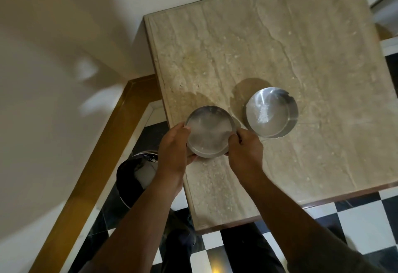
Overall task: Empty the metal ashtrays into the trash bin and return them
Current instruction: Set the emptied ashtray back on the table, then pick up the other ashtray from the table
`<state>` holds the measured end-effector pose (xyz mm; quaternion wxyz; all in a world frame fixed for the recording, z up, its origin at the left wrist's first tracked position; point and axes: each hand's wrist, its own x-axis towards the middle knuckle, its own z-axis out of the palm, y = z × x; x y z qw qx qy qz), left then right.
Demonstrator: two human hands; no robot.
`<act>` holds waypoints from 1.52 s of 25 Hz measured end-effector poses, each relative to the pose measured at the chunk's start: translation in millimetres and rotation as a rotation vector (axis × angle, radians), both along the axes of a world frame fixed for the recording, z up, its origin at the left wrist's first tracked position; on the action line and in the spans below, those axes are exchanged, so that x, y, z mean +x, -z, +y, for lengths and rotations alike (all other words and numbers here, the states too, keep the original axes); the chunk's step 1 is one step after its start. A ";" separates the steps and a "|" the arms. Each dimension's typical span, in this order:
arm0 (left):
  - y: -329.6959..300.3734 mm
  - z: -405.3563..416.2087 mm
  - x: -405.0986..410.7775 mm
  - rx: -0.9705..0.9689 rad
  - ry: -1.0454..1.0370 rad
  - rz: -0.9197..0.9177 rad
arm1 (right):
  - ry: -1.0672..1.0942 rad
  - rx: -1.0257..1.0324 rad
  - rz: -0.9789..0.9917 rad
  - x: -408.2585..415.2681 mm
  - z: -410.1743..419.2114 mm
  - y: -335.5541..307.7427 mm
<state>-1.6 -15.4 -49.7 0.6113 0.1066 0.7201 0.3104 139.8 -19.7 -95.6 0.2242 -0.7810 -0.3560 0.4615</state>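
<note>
I hold a round metal ashtray [210, 130] over the near left edge of the marble table [280, 57]. My left hand [174, 143] grips its left rim and underside, and my right hand [245, 145] pinches its right rim. Its inside looks grey and dusty, with no butts visible. A second metal ashtray [271, 112] rests on the table just to the right, apart from my hands, with a pale streak of ash or glare inside. The trash bin [137, 178], lined with a black bag, stands on the floor below the table's left edge, partly hidden by my left forearm.
A white wall [53, 78] with a wooden skirting board [97, 165] runs along the left. The floor is black-and-white checkered tile [355, 218]. My legs show below the table's front edge.
</note>
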 end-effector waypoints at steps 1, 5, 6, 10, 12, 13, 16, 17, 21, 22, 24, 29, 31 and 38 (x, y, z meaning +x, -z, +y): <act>0.4 0.9 2.1 0.003 0.001 0.004 | -0.006 0.003 -0.005 0.2 0.0 2.5; -2.7 5.0 7.8 0.024 0.000 0.037 | -0.024 0.036 -0.011 -0.9 1.4 10.6; -3.6 5.4 8.7 0.030 0.000 0.057 | -0.033 0.045 -0.018 -1.2 1.9 11.2; 6.6 -13.6 15.0 -0.017 -0.060 0.096 | -0.028 0.041 0.033 1.4 -9.8 3.5; 10.0 -38.3 27.8 -0.089 -0.085 0.042 | 0.067 0.007 0.064 10.4 -29.9 0.8; 10.2 -51.6 36.1 -0.120 -0.089 0.007 | 0.130 -0.011 0.077 16.9 -41.3 0.6; 8.5 -77.2 68.7 -0.173 -0.083 -0.055 | 0.332 -0.052 0.077 44.9 -63.3 1.2; 7.1 -78.4 80.3 -0.189 -0.080 -0.058 | 0.387 -0.053 0.061 54.6 -63.9 1.8; 0.9 -51.3 128.5 -0.143 -0.020 -0.059 | 0.480 0.020 0.037 92.9 -41.7 0.6; -1.2 -39.8 137.7 -0.104 0.013 -0.049 | 0.459 0.039 0.036 100.3 -29.6 0.0; 2.4 -17.1 150.9 -0.020 0.045 -0.027 | 0.354 0.078 0.001 112.3 -3.1 0.3; 24.0 26.3 156.6 0.017 0.056 0.034 | 0.062 0.141 -0.173 129.6 24.4 15.2; 28.6 29.1 156.6 0.012 0.060 0.014 | 0.046 0.143 -0.193 133.1 19.8 18.6; 5.1 23.1 158.3 -0.046 -0.002 -0.033 | 0.142 0.127 -0.146 131.3 13.3 7.8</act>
